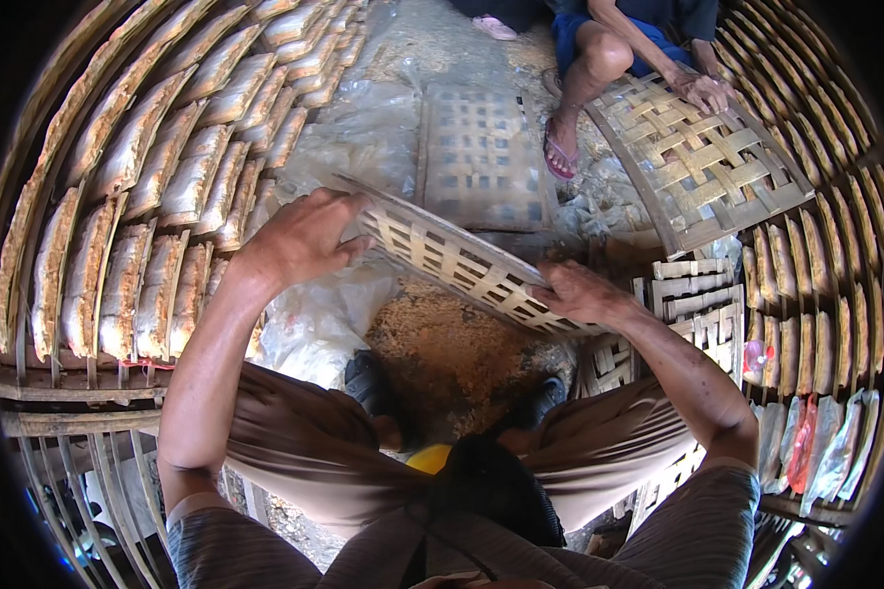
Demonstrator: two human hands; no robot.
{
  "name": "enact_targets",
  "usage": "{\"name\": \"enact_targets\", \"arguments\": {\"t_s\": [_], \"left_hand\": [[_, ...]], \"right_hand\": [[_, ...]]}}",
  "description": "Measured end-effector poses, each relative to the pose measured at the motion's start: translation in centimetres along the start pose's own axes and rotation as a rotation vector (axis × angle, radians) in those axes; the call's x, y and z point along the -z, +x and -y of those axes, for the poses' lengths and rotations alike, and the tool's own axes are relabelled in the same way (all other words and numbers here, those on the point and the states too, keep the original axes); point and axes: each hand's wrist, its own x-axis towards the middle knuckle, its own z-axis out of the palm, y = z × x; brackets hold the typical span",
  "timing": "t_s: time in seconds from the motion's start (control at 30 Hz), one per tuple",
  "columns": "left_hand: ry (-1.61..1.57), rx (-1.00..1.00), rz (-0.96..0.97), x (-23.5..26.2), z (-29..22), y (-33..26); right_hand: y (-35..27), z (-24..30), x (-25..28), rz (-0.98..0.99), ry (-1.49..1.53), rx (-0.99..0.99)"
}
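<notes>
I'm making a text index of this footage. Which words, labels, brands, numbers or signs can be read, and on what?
None can be read.
Woven panel, between left hand and right hand: no lettering visible.
Pink-and-white plastic at right: too small and blurred to tell.
Red plastic below it: also too blurred.

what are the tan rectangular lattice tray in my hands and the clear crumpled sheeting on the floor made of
Held tan rectangular lattice tray: probably split bamboo, dull, unvarnished-looking; flat strips cross around squarish openings. Clear crumpled sheeting: likely thin plastic film, glossy; translucent with bright creases.
</notes>
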Motion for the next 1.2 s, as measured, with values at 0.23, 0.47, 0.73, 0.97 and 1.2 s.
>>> {"name": "enact_targets", "arguments": {"t_s": [0.23,0.47,0.73,0.97,1.2], "left_hand": [[0.006,-0.001,0.009,-0.8,-0.8,0.3],[0.022,-0.031,0.004,0.2,-1.1,0.0],[0.054,-0.001,0.018,0.1,-1.2,-0.2],[0.067,0.041,0.082,-0.1,-0.9,-0.1],[0.057,0.008,0.051,-0.4,-1.0,-0.2]], "right_hand": [[-0.7,-1.2,-0.4,-0.078,-0.01,0.095],[0.2,-1.1,-0.3,-0.052,0.001,0.06],[0.5,-1.4,-1.0,-0.096,-0.022,0.102],[0.4,-1.8,-1.2,-0.131,-0.016,0.121],[0.2,-0.7,-0.4,0.001,0.01,-0.029]]}}
